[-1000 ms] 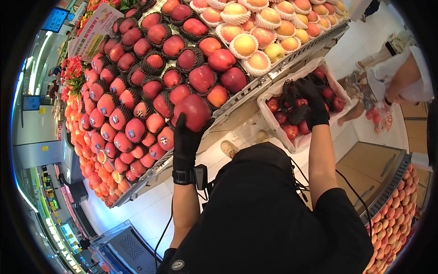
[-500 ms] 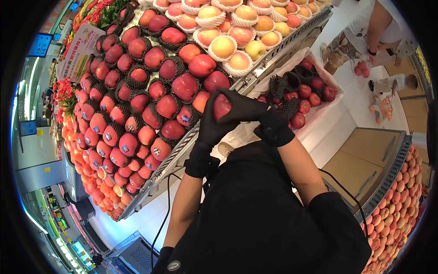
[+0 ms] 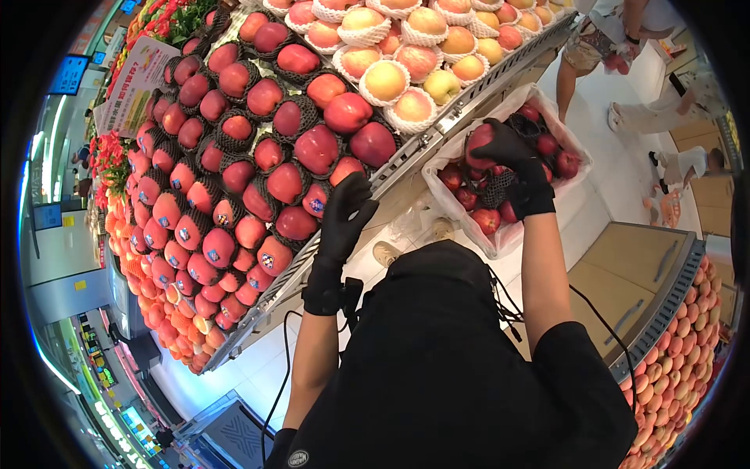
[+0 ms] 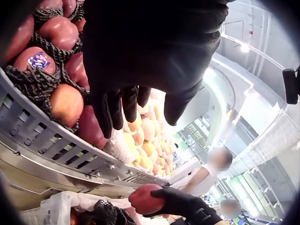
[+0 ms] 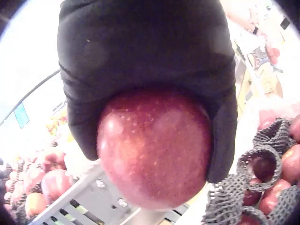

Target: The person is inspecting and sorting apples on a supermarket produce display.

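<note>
In the head view the right hand, in a black glove, grips a red apple above a plastic-lined crate of apples and black foam nets. The right wrist view shows that apple held between fingers and thumb of the right hand, with no net on it. Gloved in black as well, the left hand is held up beside the display edge, fingers extended and nothing in them. The left wrist view shows the left hand with its fingers pointing down in front of the apple display.
A sloped display with a metal rail holds red apples in black nets and paler ones in white nets. Other people stand at the upper right. More fruit fills a stand at the lower right, beside wooden cabinets.
The apple was between both hands half a second ago; the right hand has carried it right, over the crate. The left hand has let go and moved slightly left.
</note>
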